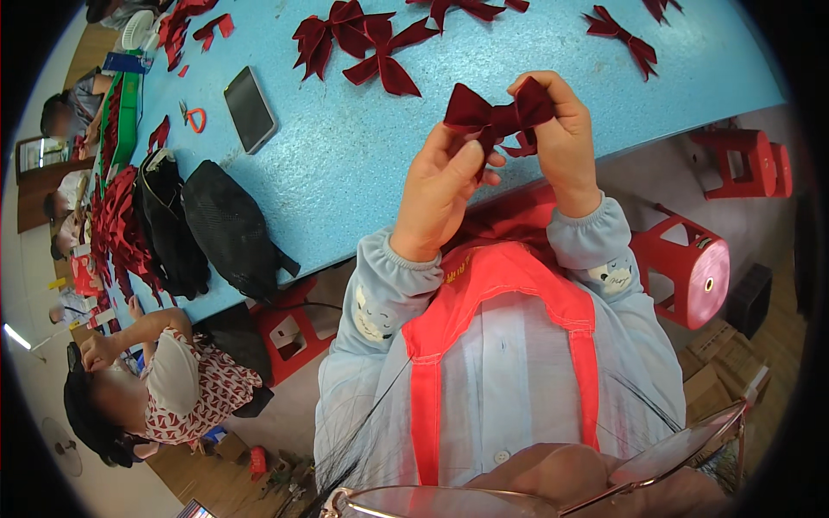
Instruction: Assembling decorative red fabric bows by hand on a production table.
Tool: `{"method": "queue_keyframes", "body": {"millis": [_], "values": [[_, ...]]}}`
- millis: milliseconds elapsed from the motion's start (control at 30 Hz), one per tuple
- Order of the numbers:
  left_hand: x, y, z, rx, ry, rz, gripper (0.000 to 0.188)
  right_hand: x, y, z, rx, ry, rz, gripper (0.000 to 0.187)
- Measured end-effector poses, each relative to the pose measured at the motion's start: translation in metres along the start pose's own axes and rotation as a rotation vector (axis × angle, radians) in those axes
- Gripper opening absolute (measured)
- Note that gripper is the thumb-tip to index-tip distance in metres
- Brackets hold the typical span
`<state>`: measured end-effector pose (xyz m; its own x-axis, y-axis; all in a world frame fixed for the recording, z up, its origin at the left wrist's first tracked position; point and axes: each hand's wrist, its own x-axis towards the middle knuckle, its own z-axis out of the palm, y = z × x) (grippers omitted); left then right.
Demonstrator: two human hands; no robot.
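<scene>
A dark red velvet bow point(490, 117) is held up between both of my hands, just above the near edge of the blue table point(337, 164). My left hand point(439, 186) pinches its lower left part, thumb in front, near the hanging tails. Around the right loop the fingers of my right hand point(566, 138) are closed, with the index finger at the top. Part of the bow's back and tails is hidden by my fingers. Beyond my hands lie several finished-looking bows point(380, 52) of the same dark red, and another bow point(623, 39) rests farther right.
Left of my hands are a phone point(250, 109), orange-handled scissors point(197, 119) and two black bags point(233, 220). Heaped red ribbon point(125, 224) and a green basket point(121, 129) stand farther left. A person point(173, 371) sits at the left; red stools point(682, 268) are at the right.
</scene>
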<state>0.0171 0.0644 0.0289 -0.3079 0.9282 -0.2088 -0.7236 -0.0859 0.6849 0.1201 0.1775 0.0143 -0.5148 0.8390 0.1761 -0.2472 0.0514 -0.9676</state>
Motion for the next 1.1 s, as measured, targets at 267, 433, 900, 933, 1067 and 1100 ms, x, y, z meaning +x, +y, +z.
{"method": "queue_keyframes", "body": {"millis": [267, 433, 900, 933, 1067, 1100], "values": [[-0.001, -0.001, -0.005, 0.137, 0.073, 0.016, 0.024, -0.004, -0.004, 0.006, -0.036, 0.004, -0.046, 0.01], [0.0, -0.002, -0.004, 0.144, 0.101, 0.016, 0.022, -0.007, -0.003, 0.006, 0.011, -0.024, -0.045, 0.01], [0.006, 0.008, -0.006, -0.093, -0.013, -0.226, 0.019, -0.015, -0.007, 0.005, -0.07, -0.199, -0.079, 0.012], [0.008, 0.005, -0.007, -0.12, -0.012, -0.218, 0.018, -0.015, -0.006, 0.005, -0.084, -0.167, -0.054, 0.013], [0.01, 0.003, -0.008, -0.158, -0.042, -0.224, 0.014, -0.013, -0.005, 0.0, -0.067, -0.146, -0.004, 0.014], [0.01, 0.002, -0.008, -0.162, -0.053, -0.226, 0.012, -0.012, -0.005, -0.001, -0.047, -0.157, 0.008, 0.014]]}}
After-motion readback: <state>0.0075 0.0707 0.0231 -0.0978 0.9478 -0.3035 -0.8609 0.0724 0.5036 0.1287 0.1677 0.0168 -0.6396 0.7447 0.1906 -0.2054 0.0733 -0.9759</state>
